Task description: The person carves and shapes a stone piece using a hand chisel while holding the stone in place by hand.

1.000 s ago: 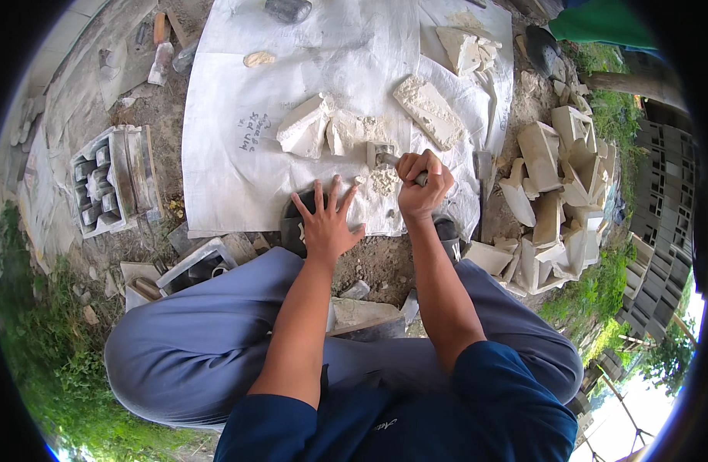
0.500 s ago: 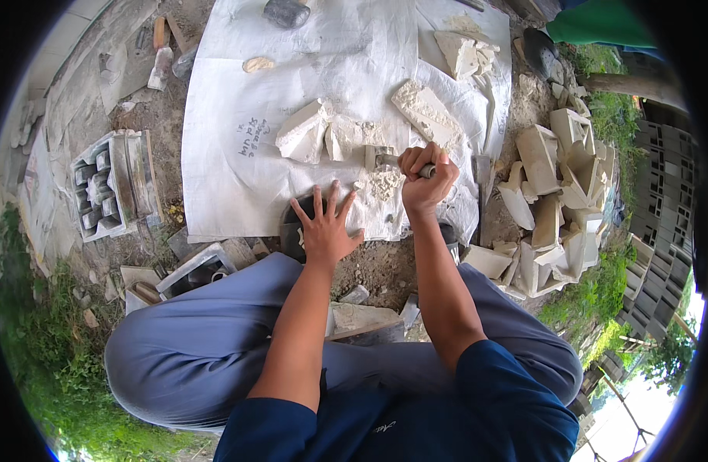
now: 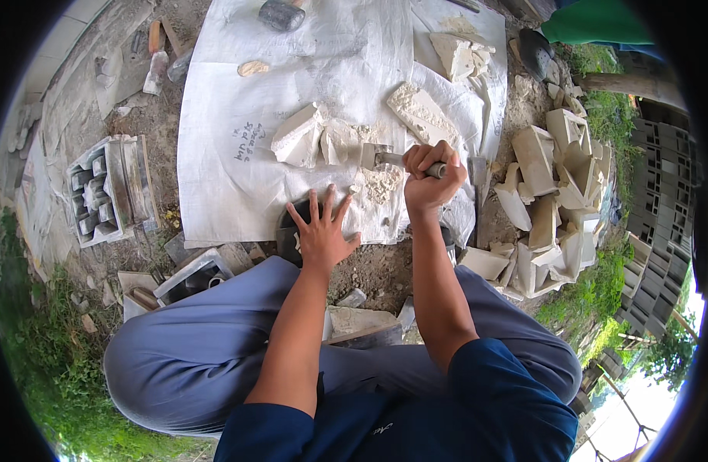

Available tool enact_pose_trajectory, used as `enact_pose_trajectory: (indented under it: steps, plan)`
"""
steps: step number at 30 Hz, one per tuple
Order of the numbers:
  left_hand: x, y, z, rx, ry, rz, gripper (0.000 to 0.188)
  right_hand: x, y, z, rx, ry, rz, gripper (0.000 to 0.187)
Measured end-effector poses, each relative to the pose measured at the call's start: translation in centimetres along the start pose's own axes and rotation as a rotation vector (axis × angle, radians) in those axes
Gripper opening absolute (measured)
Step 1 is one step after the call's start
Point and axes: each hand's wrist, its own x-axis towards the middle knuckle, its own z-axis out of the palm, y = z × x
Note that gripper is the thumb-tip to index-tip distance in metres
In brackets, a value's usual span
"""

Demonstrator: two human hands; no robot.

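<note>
My right hand [image 3: 433, 179] is closed around the handle of a short tool with a squarish metal head [image 3: 377, 156]. Its head rests at or just above white crumbled material, and whether it is a scraper or a hammer I cannot tell. Fingers spread, my left hand [image 3: 324, 232] lies at the near edge of a white sheet [image 3: 223, 192], partly over a dark round object [image 3: 287, 231]. Just beyond sit a broken whitish block [image 3: 298, 138] and a smaller chunk [image 3: 334, 143]. Another slab [image 3: 421, 113] lies farther right, and crumbs [image 3: 381, 185] are scattered between my hands.
A pile of broken pale block pieces [image 3: 550, 223] stands at the right. At the left is a grey compartmented mould [image 3: 100, 192], with a trowel [image 3: 155, 71] beyond it. A dark lump [image 3: 282, 15] and more rubble [image 3: 460, 55] lie on the sheet's far part.
My right hand has shifted slightly to the right along with the tool's handle. The left hand stays spread in about the same place. The whole view has moved a little.
</note>
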Motion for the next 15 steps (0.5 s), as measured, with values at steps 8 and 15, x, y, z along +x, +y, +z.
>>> enact_pose_trajectory:
  steps: [8,15]
  plan:
    - [0.7,0.0,0.0,0.009,-0.016,0.02,0.087,0.6,-1.1,-0.6,-0.023,-0.041,-0.06,0.055]
    - [0.4,0.4,-0.6,0.024,-0.066,0.014,0.086,-0.4,-1.4,0.0,-0.163,-0.045,-0.185,0.056]
